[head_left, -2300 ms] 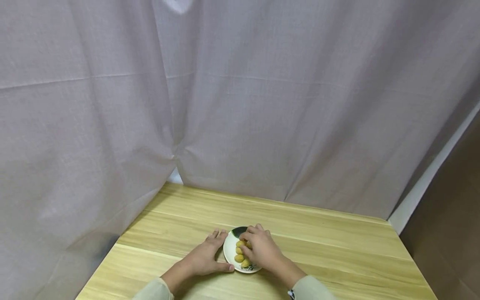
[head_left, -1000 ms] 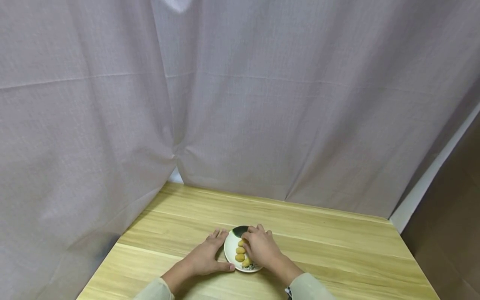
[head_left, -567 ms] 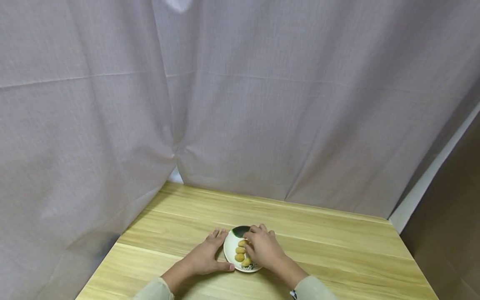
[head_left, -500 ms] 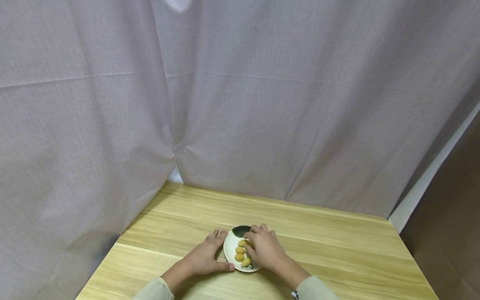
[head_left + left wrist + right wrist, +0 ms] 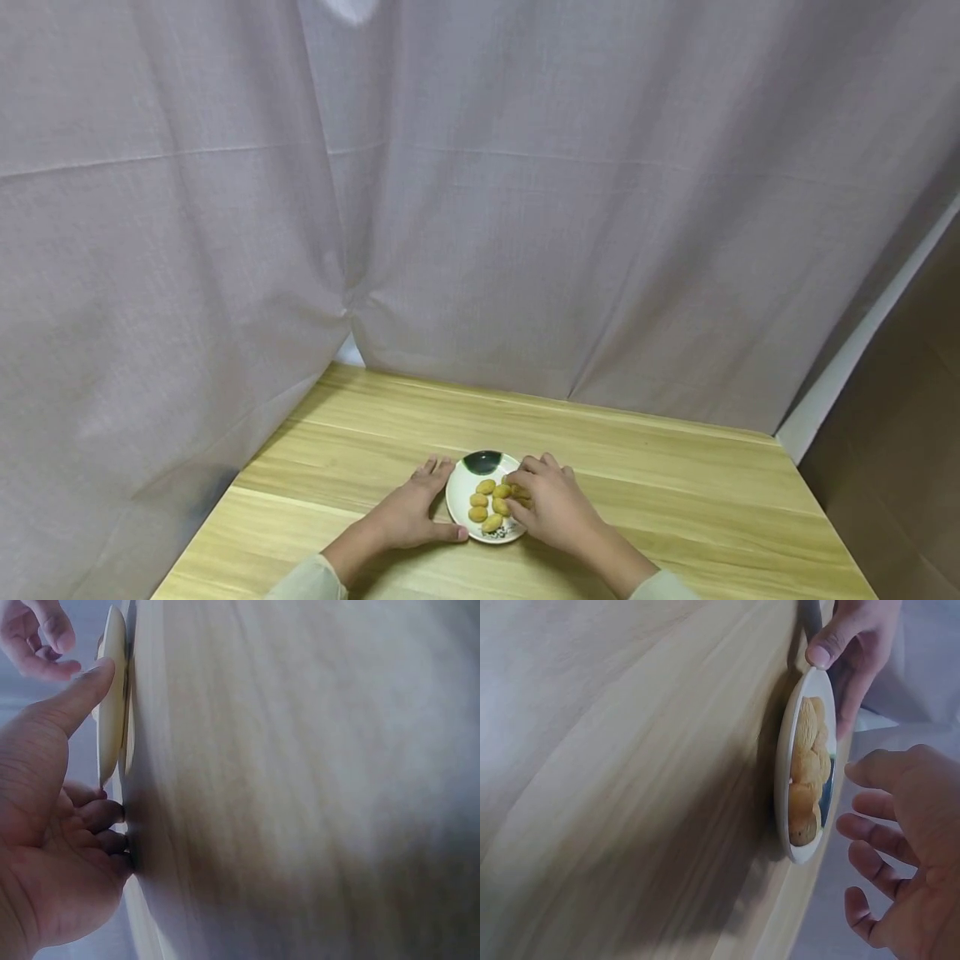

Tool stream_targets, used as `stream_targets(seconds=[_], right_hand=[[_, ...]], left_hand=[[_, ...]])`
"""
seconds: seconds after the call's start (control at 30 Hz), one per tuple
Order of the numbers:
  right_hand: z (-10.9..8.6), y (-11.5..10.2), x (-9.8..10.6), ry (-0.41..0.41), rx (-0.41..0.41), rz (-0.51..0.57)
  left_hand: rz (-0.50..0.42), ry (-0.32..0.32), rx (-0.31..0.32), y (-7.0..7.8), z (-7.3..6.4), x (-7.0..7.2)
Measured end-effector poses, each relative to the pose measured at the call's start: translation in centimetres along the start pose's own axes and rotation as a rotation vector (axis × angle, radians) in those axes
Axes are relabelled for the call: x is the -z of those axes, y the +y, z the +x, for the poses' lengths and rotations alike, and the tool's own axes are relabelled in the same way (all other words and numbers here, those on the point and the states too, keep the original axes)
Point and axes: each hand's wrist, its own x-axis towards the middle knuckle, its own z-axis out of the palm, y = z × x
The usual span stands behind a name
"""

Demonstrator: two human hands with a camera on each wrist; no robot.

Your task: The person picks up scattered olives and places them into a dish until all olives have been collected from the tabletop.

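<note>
A small white plate (image 5: 459,490) with a dark green patch lies on the wooden table. Several oval, yellow-brown, rough-skinned pieces (image 5: 491,523) sit on it in loose rows. My left hand (image 5: 408,512) is beside the plate's left edge, fingers extended and thumb touching the rim; in the left wrist view the thumb (image 5: 94,686) lies along the plate's side. Over the plate's right edge is my right hand (image 5: 558,504), partly covering the pieces there. From the right wrist view, that hand (image 5: 922,832) has bent, spread fingers with nothing between them.
The light wooden table (image 5: 675,500) extends to both sides of the plate. Grey-mauve cloth (image 5: 480,208) hangs behind it and at the left, and a brown panel (image 5: 900,417) stands at the right.
My right hand has shifted right from over the pieces to the plate's right edge, uncovering more of them and the whole green patch. The left hand and plate have stayed in place.
</note>
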Motion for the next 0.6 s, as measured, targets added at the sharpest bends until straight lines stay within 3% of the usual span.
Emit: stream_targets(seconds=[0.37,0.6], right_hand=[[-2.8,1.9,1.4,0.075,0.009,-0.045],[-4.6,3.4,2.2,0.059,-0.033,-0.033]], left_hand=[[0.002,0.0,-0.001,-0.2,0.1,-0.1],[0.003,0.001,0.001,0.0,0.1,-0.1]])
